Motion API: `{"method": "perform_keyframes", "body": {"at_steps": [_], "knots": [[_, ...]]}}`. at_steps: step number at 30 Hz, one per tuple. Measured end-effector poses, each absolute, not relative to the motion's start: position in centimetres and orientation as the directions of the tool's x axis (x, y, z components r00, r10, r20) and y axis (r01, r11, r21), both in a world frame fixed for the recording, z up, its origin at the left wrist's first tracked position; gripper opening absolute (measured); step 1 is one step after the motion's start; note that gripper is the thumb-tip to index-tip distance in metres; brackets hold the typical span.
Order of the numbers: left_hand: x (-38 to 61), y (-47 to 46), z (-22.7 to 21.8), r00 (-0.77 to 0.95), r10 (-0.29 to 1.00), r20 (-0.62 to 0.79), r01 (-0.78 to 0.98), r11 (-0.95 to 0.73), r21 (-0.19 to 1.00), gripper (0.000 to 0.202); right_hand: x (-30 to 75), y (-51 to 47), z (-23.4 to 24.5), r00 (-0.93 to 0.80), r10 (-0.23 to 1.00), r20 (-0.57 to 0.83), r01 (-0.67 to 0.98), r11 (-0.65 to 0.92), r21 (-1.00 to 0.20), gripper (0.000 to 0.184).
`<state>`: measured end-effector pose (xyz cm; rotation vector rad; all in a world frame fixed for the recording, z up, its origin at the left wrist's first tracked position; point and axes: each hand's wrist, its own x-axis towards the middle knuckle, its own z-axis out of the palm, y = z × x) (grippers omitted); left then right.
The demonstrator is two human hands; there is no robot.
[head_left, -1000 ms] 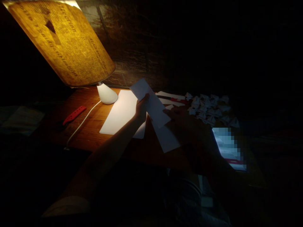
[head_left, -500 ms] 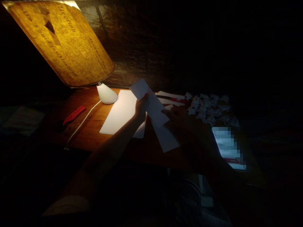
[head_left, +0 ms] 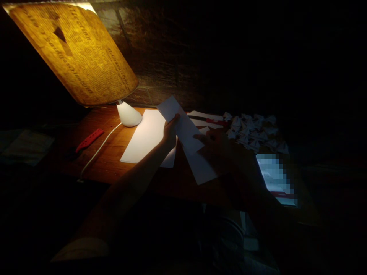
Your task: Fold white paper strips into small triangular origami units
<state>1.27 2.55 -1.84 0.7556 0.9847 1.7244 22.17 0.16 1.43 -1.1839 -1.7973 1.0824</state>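
Note:
My left hand (head_left: pixel 170 130) grips a white strip of paper (head_left: pixel 182 128), its thumb across the strip's face, and holds it tilted above the table. At the strip's lower right edge, my right hand (head_left: pixel 213 140) is in deep shadow, with a fingertip over the paper and the other fingers curled. Beneath the held strip a second white strip (head_left: pixel 202 172) lies on the wooden table. White sheets (head_left: pixel 143 141) lie in the lamplight to the left, partly covered by my left forearm.
A lit lamp (head_left: pixel 129 114) with a print-covered shade leans over the table's left side, near a red-handled knife-like tool (head_left: pixel 91 139). Behind my right hand are more paper strips (head_left: pixel 206 116), a red-and-black tool (head_left: pixel 209 120) and several folded paper pieces (head_left: pixel 252 130). A glowing screen (head_left: pixel 275 179) sits at right.
My right fingertip has shifted slightly left over the held strip. My left hand and the strip stay almost in place.

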Motion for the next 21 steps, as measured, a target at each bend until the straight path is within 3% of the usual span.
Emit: {"method": "perform_keyframes", "body": {"at_steps": [21], "knots": [[1.19, 2.74, -1.97, -0.337, 0.941, 0.041, -0.445, -0.198, 0.873, 0.05, 22.15, 0.36, 1.09, -0.314, 0.934, 0.17, 0.34, 0.278, -0.899, 0.06]]}}
